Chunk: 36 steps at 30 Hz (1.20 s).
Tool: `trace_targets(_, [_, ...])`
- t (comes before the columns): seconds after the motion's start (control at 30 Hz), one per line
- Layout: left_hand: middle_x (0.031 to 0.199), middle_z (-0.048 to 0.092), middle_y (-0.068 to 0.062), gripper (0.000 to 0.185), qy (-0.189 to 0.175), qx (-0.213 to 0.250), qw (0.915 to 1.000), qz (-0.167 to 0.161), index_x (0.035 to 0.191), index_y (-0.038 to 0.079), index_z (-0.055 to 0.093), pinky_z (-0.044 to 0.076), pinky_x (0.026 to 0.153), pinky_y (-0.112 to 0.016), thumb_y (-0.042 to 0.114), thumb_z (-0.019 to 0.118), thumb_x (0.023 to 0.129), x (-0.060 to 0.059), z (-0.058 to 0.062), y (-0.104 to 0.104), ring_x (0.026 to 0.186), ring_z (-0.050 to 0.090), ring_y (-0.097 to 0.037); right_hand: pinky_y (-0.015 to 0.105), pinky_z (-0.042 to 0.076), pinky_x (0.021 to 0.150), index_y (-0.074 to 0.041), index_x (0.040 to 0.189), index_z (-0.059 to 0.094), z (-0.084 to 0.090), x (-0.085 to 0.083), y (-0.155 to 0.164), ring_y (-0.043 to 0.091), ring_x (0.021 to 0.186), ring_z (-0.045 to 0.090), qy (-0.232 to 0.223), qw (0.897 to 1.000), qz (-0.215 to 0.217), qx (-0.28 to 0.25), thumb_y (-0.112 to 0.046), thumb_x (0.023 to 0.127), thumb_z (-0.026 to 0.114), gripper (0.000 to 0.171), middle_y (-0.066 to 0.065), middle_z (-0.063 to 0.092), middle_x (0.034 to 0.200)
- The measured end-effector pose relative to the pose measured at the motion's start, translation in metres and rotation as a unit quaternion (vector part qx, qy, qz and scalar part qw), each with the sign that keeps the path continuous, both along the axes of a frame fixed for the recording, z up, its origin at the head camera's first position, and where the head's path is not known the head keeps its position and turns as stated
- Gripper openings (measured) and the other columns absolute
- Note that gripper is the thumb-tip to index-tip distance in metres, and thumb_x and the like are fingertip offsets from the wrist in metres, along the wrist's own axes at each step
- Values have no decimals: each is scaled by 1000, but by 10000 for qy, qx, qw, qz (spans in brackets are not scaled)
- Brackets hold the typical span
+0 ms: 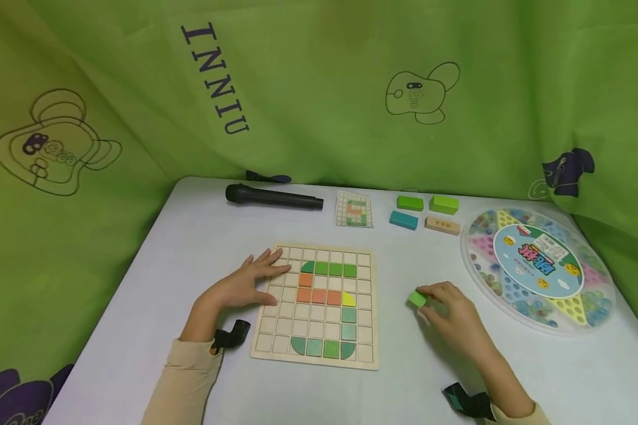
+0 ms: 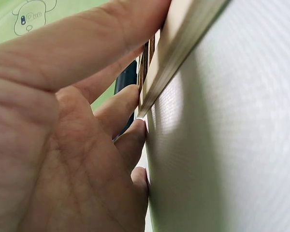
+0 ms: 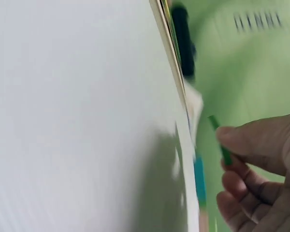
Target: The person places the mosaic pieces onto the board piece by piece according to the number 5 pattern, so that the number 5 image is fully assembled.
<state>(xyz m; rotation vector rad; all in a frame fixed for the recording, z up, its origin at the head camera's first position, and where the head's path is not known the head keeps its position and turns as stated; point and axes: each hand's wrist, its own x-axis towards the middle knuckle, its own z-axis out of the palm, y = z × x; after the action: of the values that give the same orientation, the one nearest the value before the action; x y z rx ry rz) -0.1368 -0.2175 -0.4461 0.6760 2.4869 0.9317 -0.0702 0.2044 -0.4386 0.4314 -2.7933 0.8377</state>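
Note:
My right hand [image 1: 453, 319] pinches a small light-green square tile [image 1: 417, 298] between thumb and fingers, to the right of the board. In the right wrist view the tile [image 3: 226, 153] shows edge-on, raised off the table. My left hand [image 1: 243, 284] rests with spread fingers on the left edge of a wooden grid board [image 1: 372, 283]; the left wrist view shows the thumb [image 2: 111, 34] over the board's edge [image 2: 171, 63]. Set into the board are green tiles [image 1: 336, 269], orange tiles [image 1: 319, 296], a yellow rounded tile [image 1: 348, 300] and darker green tiles [image 1: 348, 324], some with curved corners.
A pattern card [image 1: 354, 209] lies behind the board, with a black microphone [image 1: 273, 198] to its left. Green blocks [image 1: 410, 203], a blue block [image 1: 403, 220] and a wooden block [image 1: 442, 225] stand back right. A round marble game box [image 1: 539, 268] sits far right.

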Motion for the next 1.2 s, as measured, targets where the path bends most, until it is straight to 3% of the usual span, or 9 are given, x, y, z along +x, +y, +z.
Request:
trace_targets(0.17, [160,9,-7,77,-47,14,10000,44,144,17,42,-6,117,-53,28,77,77,2,-3,0,147,-2,-33,32,54,82,-10,108,69,-3,9,-53,11,94,59,-402,9944,933,-297,-5,73,78,36,-5,62,101])
trace_targets(0.37, [160,11,-7,76,-52,-16,10000,65,144,18,42,-6,117,-54,30,77,77,6,-6,2,147,-1,-33,24,51,78,-12,111,69,0,12,-112,7,92,54,-1114,9714,2073,-317,-14,82,73,29,-7,60,104])
trace_targets(0.5, [160,12,-9,75,13,-21,10000,48,144,18,43,-5,117,-55,30,76,77,6,-3,4,147,0,-34,22,48,79,-14,111,69,2,7,-142,6,91,51,-1406,9580,2496,-94,-17,85,70,27,-7,60,104])
trace_targets(0.8, [159,12,-11,75,145,51,9998,-153,144,16,42,-4,116,-58,30,75,78,-2,-2,9,146,1,-36,23,47,83,-14,113,68,-2,-1,-164,6,92,50,-1438,9596,2374,470,-16,86,67,27,-5,61,105])
trace_targets(1.2, [160,12,-8,75,50,26,10000,-27,144,18,43,-5,117,-56,28,76,77,-1,-3,8,147,0,-34,25,48,84,-12,116,67,2,-3,-160,7,96,52,-1434,9609,2357,227,-19,87,67,30,-4,60,107])
